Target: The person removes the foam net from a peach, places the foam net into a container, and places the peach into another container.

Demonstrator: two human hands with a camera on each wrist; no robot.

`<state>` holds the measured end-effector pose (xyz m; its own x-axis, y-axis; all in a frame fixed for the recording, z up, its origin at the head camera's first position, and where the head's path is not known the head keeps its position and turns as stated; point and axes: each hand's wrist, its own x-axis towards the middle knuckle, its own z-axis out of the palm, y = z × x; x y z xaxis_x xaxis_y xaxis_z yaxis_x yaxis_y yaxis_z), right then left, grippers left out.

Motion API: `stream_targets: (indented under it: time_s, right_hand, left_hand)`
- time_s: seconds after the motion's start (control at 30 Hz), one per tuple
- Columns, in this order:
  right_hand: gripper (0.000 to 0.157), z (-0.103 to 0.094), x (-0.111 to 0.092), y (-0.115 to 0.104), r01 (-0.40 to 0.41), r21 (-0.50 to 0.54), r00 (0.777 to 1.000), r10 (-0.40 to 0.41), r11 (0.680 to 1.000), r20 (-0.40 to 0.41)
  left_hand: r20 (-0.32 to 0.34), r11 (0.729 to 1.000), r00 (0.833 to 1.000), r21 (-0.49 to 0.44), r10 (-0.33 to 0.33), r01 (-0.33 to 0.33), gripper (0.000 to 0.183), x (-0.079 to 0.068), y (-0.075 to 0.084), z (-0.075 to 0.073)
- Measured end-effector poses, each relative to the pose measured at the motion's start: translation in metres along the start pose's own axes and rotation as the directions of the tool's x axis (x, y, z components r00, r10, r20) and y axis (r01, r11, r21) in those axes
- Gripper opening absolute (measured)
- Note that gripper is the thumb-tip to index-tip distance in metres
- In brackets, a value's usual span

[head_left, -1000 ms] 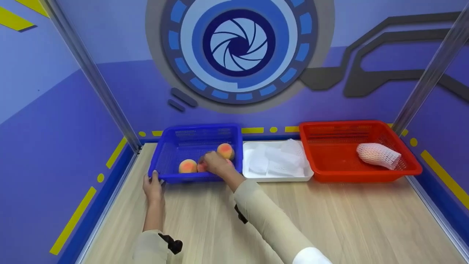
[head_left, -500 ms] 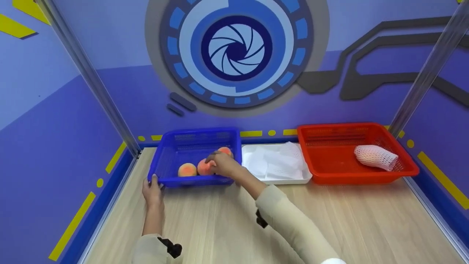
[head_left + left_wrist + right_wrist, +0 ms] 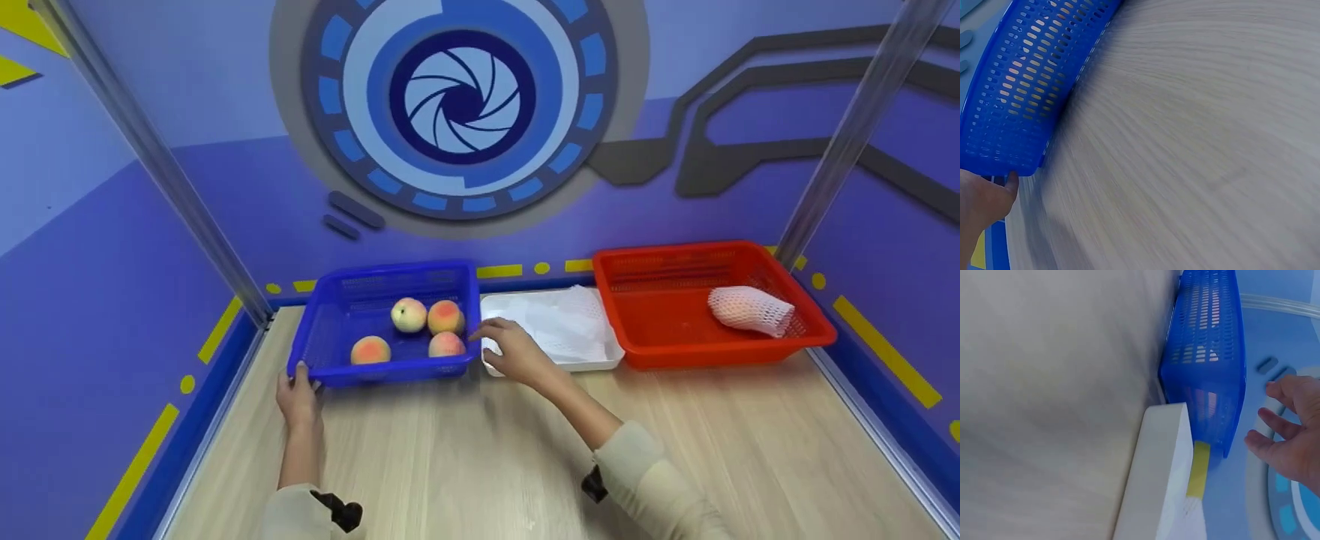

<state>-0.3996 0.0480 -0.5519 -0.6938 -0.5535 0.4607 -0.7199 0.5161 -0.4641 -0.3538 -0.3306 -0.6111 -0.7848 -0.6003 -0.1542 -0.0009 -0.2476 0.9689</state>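
In the head view, several peaches lie in the blue basket (image 3: 420,371): a paler peach (image 3: 409,315) showing its stem end, a peach (image 3: 445,318) to its right, another peach (image 3: 447,345) at the front right and a peach (image 3: 370,350) at the front left. My left hand (image 3: 298,396) grips the basket's front left corner, thumb on the rim; the left wrist view has this hand (image 3: 991,197) at the corner too. Over the white tray's left edge, by the basket's right rim, hovers my right hand (image 3: 517,352). Its fingers are spread and loosely bent, holding nothing, as the right hand (image 3: 1292,427) shows in the right wrist view.
The white tray (image 3: 555,367) holds white foam net sleeves (image 3: 555,322) between the two baskets. On the right, a red basket (image 3: 720,356) contains a fruit in a white foam net (image 3: 750,310). Patterned wall panels (image 3: 225,195) enclose the wooden table (image 3: 450,465).
My right hand has left the peaches and moved right, out over the tray's edge. The middle peach now sits farther back in the basket. My left hand keeps its grip on the corner.
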Motion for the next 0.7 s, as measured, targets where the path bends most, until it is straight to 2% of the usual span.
stream_targets:
  time_s: [0.27, 0.57, 0.7]
  right_hand:
    - [0.023, -0.026, -0.046, 0.024, 0.002, -0.087, 0.998, -0.007, 0.996, -0.057]
    - [0.023, -0.059, -0.077, 0.040, -0.100, -0.126, 0.992, 0.089, 0.987, -0.087]
    - [0.022, -0.067, -0.087, 0.045, -0.113, -0.147, 0.989, 0.098, 0.983, -0.106]
  left_hand:
    - [0.015, 1.000, 1.000, 0.003, -0.003, 0.003, 0.058, -0.001, 0.004, -0.003]
    - [0.005, 0.997, 1.000, 0.071, -0.021, 0.021, 0.061, -0.001, 0.002, 0.001]
    - [0.001, 0.994, 1.000, 0.108, -0.013, 0.013, 0.062, -0.001, 0.002, 0.002]
